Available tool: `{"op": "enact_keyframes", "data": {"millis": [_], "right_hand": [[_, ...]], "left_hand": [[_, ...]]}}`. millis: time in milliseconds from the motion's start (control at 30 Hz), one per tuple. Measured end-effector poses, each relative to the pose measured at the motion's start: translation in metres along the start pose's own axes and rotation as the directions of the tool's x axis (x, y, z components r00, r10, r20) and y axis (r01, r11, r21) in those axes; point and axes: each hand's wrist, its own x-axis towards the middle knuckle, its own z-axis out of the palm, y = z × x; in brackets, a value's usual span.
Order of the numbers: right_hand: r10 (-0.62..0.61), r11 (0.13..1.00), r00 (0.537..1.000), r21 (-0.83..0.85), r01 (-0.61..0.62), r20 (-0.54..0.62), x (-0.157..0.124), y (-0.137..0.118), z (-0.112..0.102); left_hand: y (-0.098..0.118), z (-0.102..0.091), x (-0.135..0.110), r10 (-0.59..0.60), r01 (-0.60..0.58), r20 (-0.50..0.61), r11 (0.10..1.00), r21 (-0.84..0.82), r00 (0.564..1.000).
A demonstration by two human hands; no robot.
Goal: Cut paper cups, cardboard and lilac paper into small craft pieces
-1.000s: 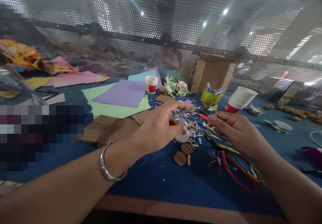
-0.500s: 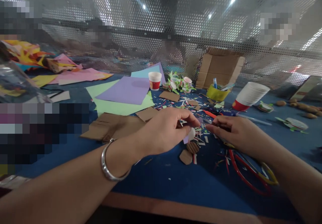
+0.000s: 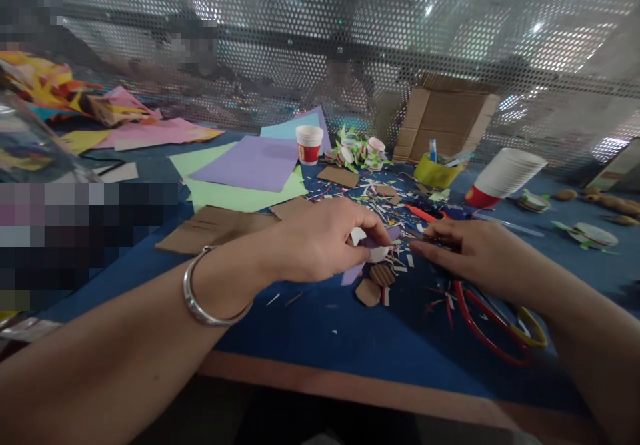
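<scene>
My left hand (image 3: 325, 238), a metal bangle on its wrist, curls over the scraps in the middle of the table. Its thumb and index finger close on the edge of a white round paper piece (image 3: 379, 254). Purple paper pieces (image 3: 353, 274) show beneath and beside those fingers. My right hand (image 3: 465, 245) hovers low over the scraps to the right, thumb and fingers slightly apart, with nothing visible between them. Just beyond it lies an orange-handled tool (image 3: 419, 212). Below the left fingertips are two small cardboard pieces (image 3: 369, 292). Red-handled scissors (image 3: 493, 335) lie beneath my right wrist.
Purple and green paper sheets (image 3: 245, 165) and flat cardboard (image 3: 210, 228) lie on the left. Farther back stand a paper cup (image 3: 309, 145), paper turtles (image 3: 357, 148) and a yellow holder (image 3: 437, 172). Stacked cups (image 3: 507, 175) lean at right, near another turtle (image 3: 590, 235).
My left fingers have come down onto the white round piece, and more purple paper shows beside them. My right hand stays nearly in place. The whole view has tilted slightly downward.
</scene>
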Motion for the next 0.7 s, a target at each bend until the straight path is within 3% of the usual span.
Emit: {"op": "enact_keyframes", "data": {"millis": [100,200,433,633,700], "right_hand": [[0.043,0.984,0.994,-0.178,-0.025,0.1,-0.002,-0.005,0.0],[0.058,0.971,0.989,-0.238,-0.024,0.136,-0.005,-0.012,0.001],[0.13,0.926,0.985,-0.369,-0.079,0.113,-0.013,-0.021,0.003],[0.153,0.882,0.984,-0.463,-0.092,0.096,-0.015,-0.028,0.002],[0.147,0.883,0.985,-0.46,-0.09,0.091,-0.016,-0.03,0.003]], "left_hand": [[-0.002,0.0,-0.001,0.002,-0.005,0.032,0.997,0.081,0.999],[-0.006,-0.001,-0.001,0.007,-0.01,0.026,0.993,0.116,1.0],[-0.012,0.0,0.004,0.031,-0.033,-0.052,0.999,-0.041,0.998],[0.003,0.017,-0.002,-0.002,0.047,0.146,0.951,-0.305,0.989],[0.007,0.023,-0.005,0.006,0.047,0.169,0.95,-0.309,0.986]]}}
